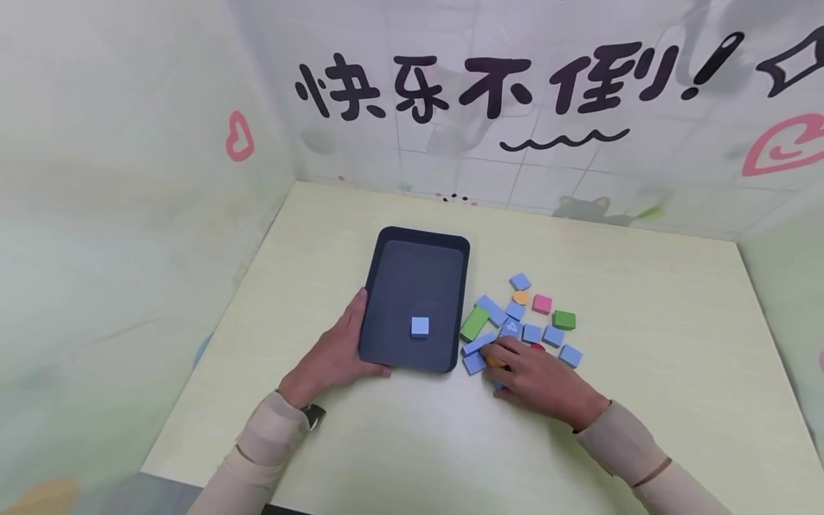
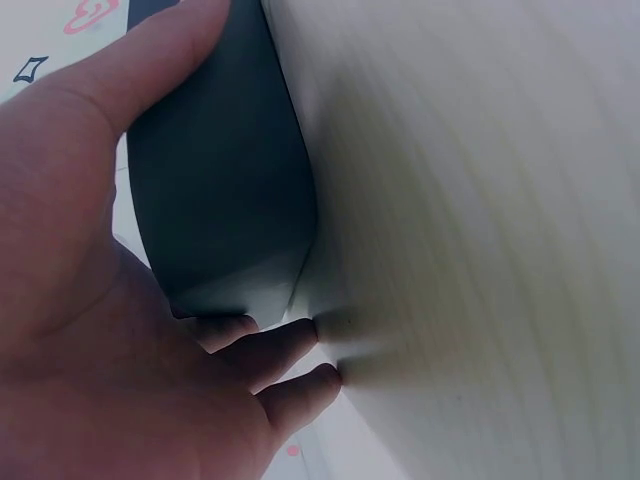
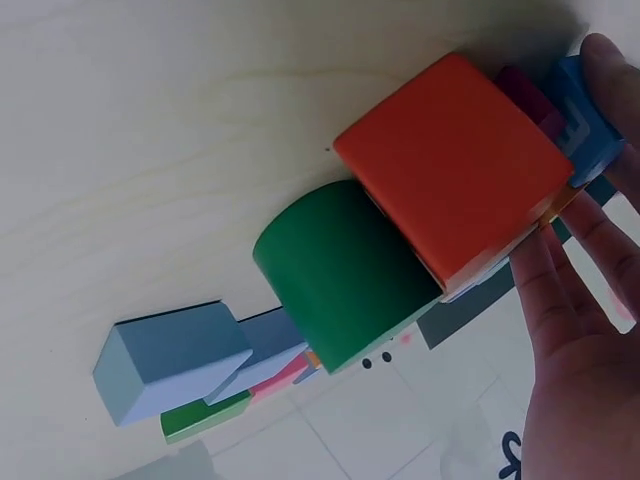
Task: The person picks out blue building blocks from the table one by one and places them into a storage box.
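A dark rectangular tray [image 1: 400, 286] lies on the table with one light blue block [image 1: 420, 327] inside. My left hand [image 1: 335, 350] rests against its near left corner, fingers along the side and thumb at the near edge; the left wrist view shows fingertips touching the table. To the tray's right, my right hand [image 1: 534, 372] reaches into a group of coloured blocks. Its thumb and fingers pinch a blue block [image 3: 582, 122] with a pale marking. Beside that hand are a red block [image 3: 455, 170] and a green rounded block [image 3: 345, 270], mostly hidden in the head view.
Around the right hand lie several blue blocks [image 1: 553, 336], a light green block [image 1: 475, 324], a darker green block [image 1: 563, 320], a pink block [image 1: 542, 304] and a yellow round piece [image 1: 520, 297]. Printed walls [image 1: 463, 157] border the table [image 1: 676, 357].
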The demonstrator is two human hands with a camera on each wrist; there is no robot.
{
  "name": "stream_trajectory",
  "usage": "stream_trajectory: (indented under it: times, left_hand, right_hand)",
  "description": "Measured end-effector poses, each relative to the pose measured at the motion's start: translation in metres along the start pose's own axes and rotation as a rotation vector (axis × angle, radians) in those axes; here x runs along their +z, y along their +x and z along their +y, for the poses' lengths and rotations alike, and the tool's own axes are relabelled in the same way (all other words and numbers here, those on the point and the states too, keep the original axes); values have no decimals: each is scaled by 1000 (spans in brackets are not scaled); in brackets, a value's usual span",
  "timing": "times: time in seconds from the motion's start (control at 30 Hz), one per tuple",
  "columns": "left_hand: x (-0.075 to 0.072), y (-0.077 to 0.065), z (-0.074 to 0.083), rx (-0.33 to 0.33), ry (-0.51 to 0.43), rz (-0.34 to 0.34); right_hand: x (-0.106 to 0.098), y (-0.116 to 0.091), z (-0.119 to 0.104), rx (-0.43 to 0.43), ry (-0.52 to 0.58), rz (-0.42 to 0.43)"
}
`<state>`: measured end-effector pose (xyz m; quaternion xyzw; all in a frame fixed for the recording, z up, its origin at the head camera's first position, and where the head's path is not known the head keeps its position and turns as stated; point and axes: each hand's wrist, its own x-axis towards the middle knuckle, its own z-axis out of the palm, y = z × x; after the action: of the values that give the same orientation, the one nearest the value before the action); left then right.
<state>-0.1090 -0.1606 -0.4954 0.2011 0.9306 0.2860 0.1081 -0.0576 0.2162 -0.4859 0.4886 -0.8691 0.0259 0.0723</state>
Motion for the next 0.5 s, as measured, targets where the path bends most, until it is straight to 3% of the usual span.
stream_trajectory:
  times: [0.5]
  left_hand:
    - [-3,-2,2,-4,-16,-14]
  right_hand:
    - [4,7,2,-18,13,70]
